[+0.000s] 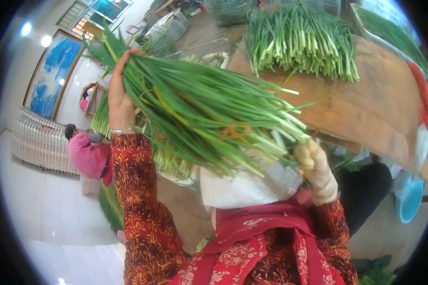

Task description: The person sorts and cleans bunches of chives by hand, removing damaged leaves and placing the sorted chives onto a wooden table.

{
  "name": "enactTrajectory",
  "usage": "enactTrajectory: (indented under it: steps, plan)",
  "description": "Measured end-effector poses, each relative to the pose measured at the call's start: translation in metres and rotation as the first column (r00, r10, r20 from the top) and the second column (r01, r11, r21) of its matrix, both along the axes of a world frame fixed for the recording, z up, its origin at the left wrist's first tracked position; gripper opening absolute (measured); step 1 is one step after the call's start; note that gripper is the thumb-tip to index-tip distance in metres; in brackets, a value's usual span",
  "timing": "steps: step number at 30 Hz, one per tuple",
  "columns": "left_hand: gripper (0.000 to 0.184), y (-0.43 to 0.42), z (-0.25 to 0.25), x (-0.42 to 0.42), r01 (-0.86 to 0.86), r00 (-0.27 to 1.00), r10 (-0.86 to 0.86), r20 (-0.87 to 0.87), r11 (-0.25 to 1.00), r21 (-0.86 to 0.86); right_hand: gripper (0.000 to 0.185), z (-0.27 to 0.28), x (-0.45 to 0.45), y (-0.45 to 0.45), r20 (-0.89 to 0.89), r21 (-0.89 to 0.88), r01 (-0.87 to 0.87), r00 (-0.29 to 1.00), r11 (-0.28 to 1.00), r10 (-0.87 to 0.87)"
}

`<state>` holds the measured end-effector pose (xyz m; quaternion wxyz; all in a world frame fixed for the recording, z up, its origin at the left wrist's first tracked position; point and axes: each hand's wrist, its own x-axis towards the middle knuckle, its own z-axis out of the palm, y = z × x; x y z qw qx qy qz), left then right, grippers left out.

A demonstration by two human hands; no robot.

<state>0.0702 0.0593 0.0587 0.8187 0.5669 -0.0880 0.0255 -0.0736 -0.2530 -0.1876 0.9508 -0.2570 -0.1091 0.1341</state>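
Left hand: bare, silver bangle at the wrist, raised to upper left. Closed around the leafy end of a thick bunch of long, flat green leaves with pale, whitish stem ends. Bunch is off the desk, in the air in front of the body, running diagonally: leaf tips upper left, pale ends lower right, slightly fanned. Blurred orange band shows on the bunch near the pale end.

Right hand: cream-coloured glove, right at the pale stem ends, fingers curled. Can't tell if it grips any stems or only touches them; finger detail is lost there.

Under the pale end: white sheet-like cover over the lap, above a red apron with pale floral print. Sleeves are dark red with an orange leaf pattern.

Desk: brown wooden board top, upper right. Wide pile of similar green stalks lies on its far part, pale ends toward the wearer. Red mesh material at the desk's right edge. Light-blue plastic basin below that side.

Far left: another person in a pink top, beside a white ribbed radiator.
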Motion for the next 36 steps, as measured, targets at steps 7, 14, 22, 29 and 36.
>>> enactTrajectory:
  steps: [7, 14, 22, 29, 36]
  plan:
    - [0.016, 0.004, 0.007, -0.003, -0.087, 0.994, 0.085, 0.062, 0.996, 0.032, 0.018, -0.017, -0.032, -0.017, -0.469, -0.08, 0.261, 0.842, 0.962, -0.267]
    - [0.016, -0.013, 0.013, -0.011, -0.061, 0.991, 0.053, 0.123, 0.996, 0.066, 0.03, 0.09, 0.067, 0.048, 0.258, -0.775, 0.303, 0.953, 0.554, -0.161]
    - [0.015, -0.005, 0.017, -0.018, 0.029, 0.995, -0.032, 0.09, 0.999, 0.04, 0.028, 0.087, 0.09, 0.087, 0.725, -0.687, 0.723, 0.688, 0.078, 0.008]
    - [0.017, 0.025, 0.015, -0.01, 0.04, 0.999, -0.041, 0.007, 0.999, 0.035, 0.032, 0.064, 0.074, 0.072, 0.179, -0.344, 0.266, 0.96, 0.901, -0.215]
    - [0.016, 0.001, 0.014, -0.017, -0.025, 0.999, 0.023, 0.039, 0.999, 0.038, 0.029, 0.102, 0.079, 0.087, 0.336, -0.728, 0.323, 0.937, 0.605, -0.095]
